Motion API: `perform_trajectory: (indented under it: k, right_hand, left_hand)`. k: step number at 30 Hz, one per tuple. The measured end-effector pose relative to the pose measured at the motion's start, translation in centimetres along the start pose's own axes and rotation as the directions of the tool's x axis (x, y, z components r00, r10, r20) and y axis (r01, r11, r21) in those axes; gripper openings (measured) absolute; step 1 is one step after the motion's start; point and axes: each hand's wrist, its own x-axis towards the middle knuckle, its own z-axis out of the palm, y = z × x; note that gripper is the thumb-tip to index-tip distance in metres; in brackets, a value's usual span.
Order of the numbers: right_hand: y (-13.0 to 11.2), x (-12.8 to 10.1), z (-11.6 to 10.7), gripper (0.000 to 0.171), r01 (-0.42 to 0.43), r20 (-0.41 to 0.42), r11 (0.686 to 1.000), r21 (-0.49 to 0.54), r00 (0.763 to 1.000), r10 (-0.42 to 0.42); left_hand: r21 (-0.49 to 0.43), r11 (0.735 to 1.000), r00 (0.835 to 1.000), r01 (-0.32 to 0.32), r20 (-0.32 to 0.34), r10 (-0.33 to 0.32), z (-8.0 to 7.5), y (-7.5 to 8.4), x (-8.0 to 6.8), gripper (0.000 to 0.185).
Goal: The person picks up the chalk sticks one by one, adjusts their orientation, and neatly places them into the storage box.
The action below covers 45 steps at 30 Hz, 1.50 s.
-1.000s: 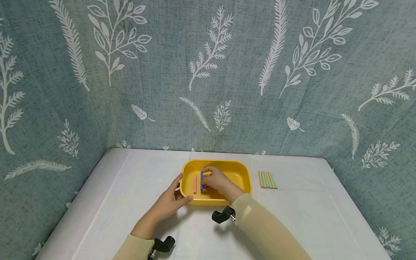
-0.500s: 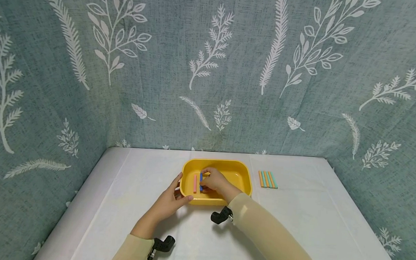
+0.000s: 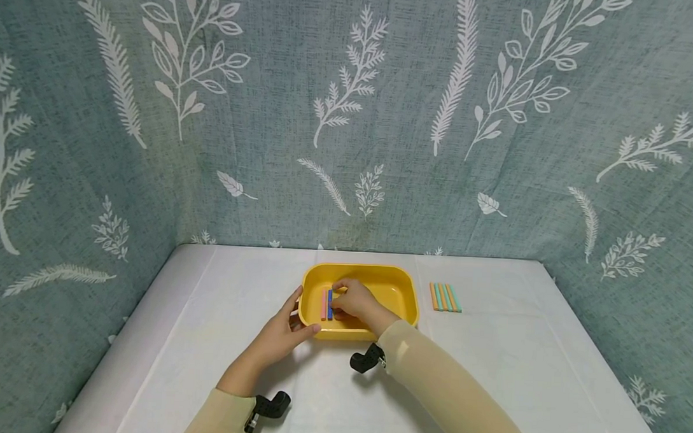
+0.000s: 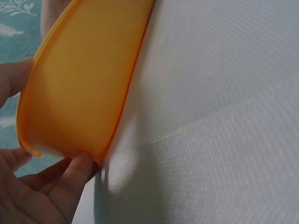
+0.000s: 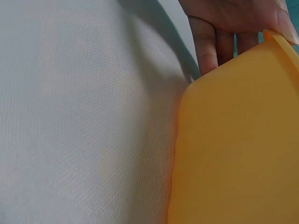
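Note:
A pink chalk stick (image 3: 323,306) and a blue chalk stick (image 3: 329,305) lie side by side, lengthwise away from me, in the left part of a yellow tray (image 3: 396,279). My right hand (image 3: 359,303) reaches over the tray's near rim and pinches the blue stick along its right side, partly covering it. With thumb over the near rim and fingers round the left end, my left hand (image 3: 282,338) grips the tray's near left corner. In the left wrist view the fingers (image 4: 72,184) curl against the tray's wall (image 4: 84,84).
To the right of the tray, several orange and green chalk sticks (image 3: 445,298) lie in a neat row on the white tablecloth (image 3: 490,374). A teal leaf-patterned cloth (image 3: 281,112) rises behind and at both sides of the table.
The blue stick has shifted left with my right hand, from a gap away to right beside the pink one. My left hand keeps its grip on the tray's corner.

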Motion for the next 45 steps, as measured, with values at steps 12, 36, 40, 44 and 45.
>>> perform_trajectory:
  k: [12,36,40,44,45]
  right_hand:
    - [0.1,-0.2,0.0,0.036,0.005,0.001,0.999,0.040,1.000,-0.005]
    - [0.0,-0.3,-0.4,0.032,0.058,0.027,0.980,0.191,0.998,-0.064]
    - [-0.2,-0.7,-1.0,0.032,0.059,0.013,0.985,0.162,0.998,-0.062]
    - [-0.3,-1.3,-1.9,0.033,0.081,0.010,0.987,0.139,0.996,-0.083]
    - [-0.3,-1.5,-2.2,0.033,0.088,0.015,0.985,0.146,0.996,-0.091]
  left_hand:
    - [0.007,1.000,1.000,-0.007,-0.007,0.007,0.0,0.1,-0.1,0.095]
    - [0.013,1.000,1.000,0.006,-0.009,-0.006,0.1,-0.1,0.0,0.096]
    - [0.015,1.000,1.000,0.020,-0.013,-0.020,0.1,0.0,0.0,0.097]
    - [0.016,1.000,1.000,0.019,-0.013,-0.019,0.1,0.1,-0.1,0.096]
    - [0.017,1.000,1.000,0.018,-0.013,-0.018,0.1,0.1,-0.1,0.096]
